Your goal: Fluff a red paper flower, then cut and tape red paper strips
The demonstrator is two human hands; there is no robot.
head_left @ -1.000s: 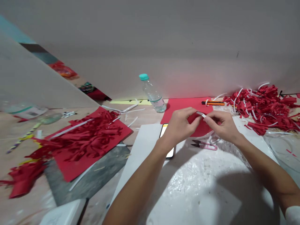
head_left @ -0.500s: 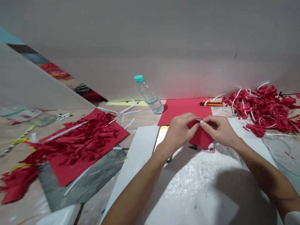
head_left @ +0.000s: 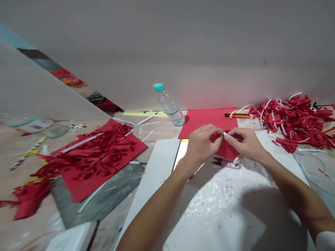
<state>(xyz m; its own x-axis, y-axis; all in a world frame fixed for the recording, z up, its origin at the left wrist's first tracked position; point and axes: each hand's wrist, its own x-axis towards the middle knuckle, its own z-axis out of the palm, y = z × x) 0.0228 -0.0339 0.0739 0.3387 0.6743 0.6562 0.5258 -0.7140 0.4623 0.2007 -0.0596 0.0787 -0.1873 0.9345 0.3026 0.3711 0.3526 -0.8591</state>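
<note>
My left hand [head_left: 202, 144] and my right hand [head_left: 246, 142] are close together above the white board, fingertips pinched. Between them is a narrow white strip [head_left: 224, 133], which both hands grip at the top of a small piece of red paper [head_left: 227, 150]. The paper sits below my fingers, partly covered by them. Just under it, pink-handled snips [head_left: 229, 165] with dark blades lie on the board. Left of my left hand is a phone [head_left: 180, 153] with a lit screen, partly hidden by my wrist.
A red sheet [head_left: 206, 120], an orange cutter knife [head_left: 237, 115] and a bottle with a turquoise cap [head_left: 170, 106] are by the wall. Red fringed tassels [head_left: 285, 118] with white loops are heaped at right. More red fringed paper [head_left: 102, 150] lies on a red sheet at left.
The view has shifted slightly, so things at left appear farther right. Both hands keep their pinch; the red paper has tipped a little, and more of the snips shows beneath it.
</note>
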